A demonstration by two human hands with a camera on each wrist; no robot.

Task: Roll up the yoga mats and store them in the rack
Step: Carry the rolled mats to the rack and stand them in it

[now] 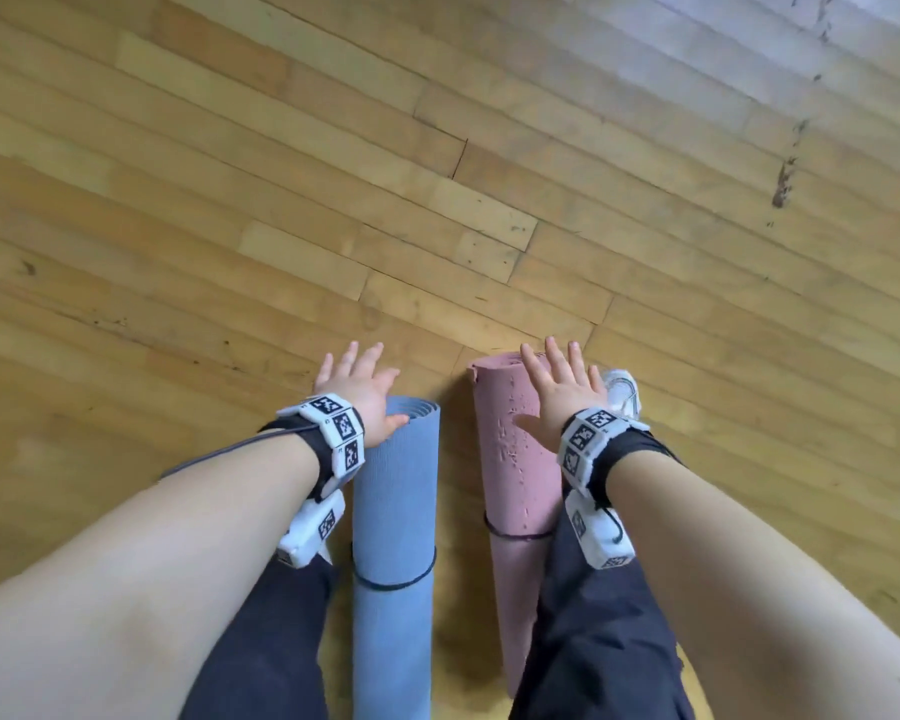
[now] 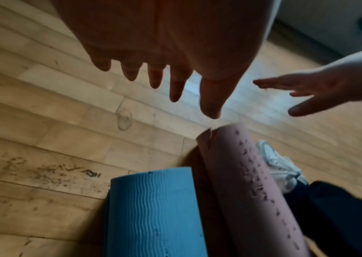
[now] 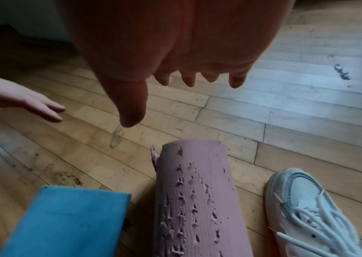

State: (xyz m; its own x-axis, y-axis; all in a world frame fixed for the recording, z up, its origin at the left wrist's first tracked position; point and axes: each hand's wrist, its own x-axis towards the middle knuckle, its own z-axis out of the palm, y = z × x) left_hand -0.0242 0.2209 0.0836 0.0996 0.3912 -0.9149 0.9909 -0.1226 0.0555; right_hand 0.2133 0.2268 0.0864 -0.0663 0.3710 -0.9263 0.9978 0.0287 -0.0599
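Yoga mats rolled, banded, lying on wooden floor point(image 1: 437, 148) beneath both hands.
Left hand point(image 1: 360, 389) spread, fingers straight, holding nothing, above blue mat point(image 1: 393, 511); pink mat point(image 1: 510, 459) just beside it, under right hand point(image 1: 562, 384), likewise spread and empty; white shoe point(image 1: 622, 392) right of that.

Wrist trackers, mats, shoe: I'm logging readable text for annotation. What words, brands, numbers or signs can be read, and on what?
No readable text.
Wrist bands: black-and-white square code markers only, no letters.
Blue yoga mat: none.
Pink yoga mat: none.
White sneaker: no brand legible.
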